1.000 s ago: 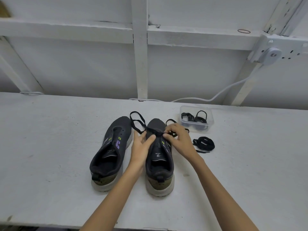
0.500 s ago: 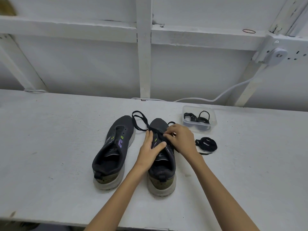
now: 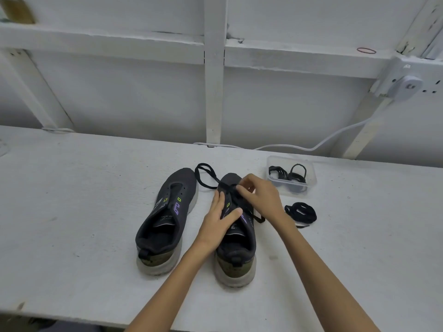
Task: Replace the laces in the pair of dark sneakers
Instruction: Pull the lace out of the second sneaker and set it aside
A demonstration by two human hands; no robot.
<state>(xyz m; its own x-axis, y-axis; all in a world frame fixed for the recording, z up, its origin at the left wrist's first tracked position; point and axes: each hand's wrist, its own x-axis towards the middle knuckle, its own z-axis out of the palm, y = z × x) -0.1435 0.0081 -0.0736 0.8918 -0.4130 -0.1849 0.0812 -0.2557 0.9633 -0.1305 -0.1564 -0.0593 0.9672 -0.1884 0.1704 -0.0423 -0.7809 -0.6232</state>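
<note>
Unlaced sneaker sits left on the worktop. My left hand, fingers straight, braces the second sneaker; my right hand fingers pinch its lace. Risk: a slipped pinch lets the lace retract through the eyelet

Both arms reach forward. The left hand lies flat with straight fingers. The right hand curls its fingers and pinches a black lace.

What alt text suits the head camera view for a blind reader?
A right hand pinches a black lace over one dark sneaker; the left hand rests on it. An unlaced sneaker, a coiled lace and a clear box lie nearby.
</note>
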